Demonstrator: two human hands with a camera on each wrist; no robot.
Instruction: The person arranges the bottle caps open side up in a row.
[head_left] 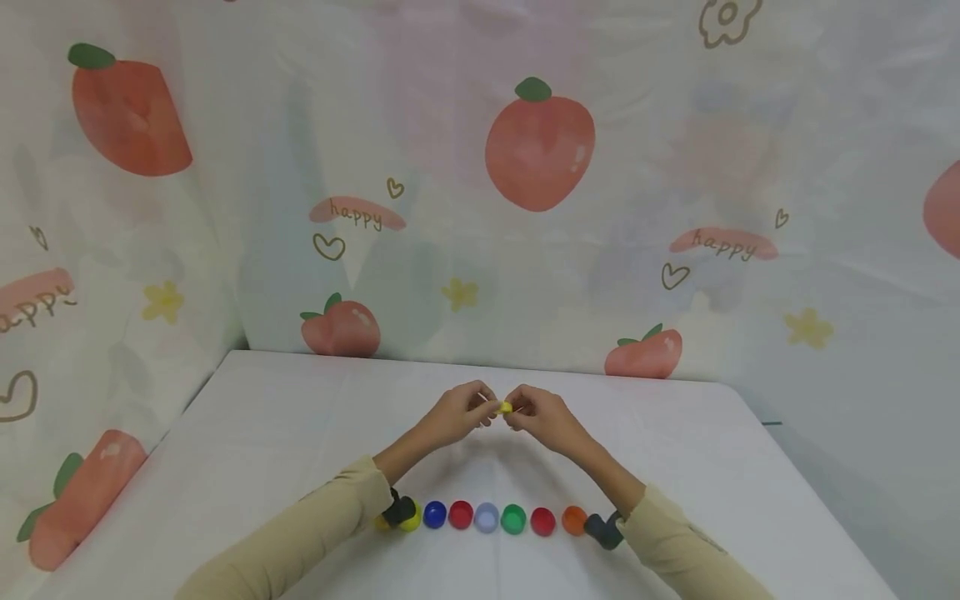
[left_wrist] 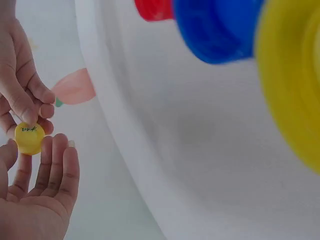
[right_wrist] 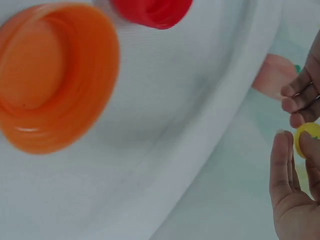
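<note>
Above the far half of the table, both hands meet at a small yellow disc with dark green handwritten marks on its face. In the left wrist view, the right thumb presses the top of the disc, with the right fingers curled behind it. My left hand pinches its lower edge between thumb and a finger, the other fingers extended. My right hand grips it from the other side. The right wrist view cuts the disc off at the frame's edge, the right thumb lying over it.
Nearer me, a row of small round cups crosses the white table: yellow, blue, red, pale lilac, green, a second red and orange. The left wrist camera partly hides the yellow end. A fruit-print curtain stands behind.
</note>
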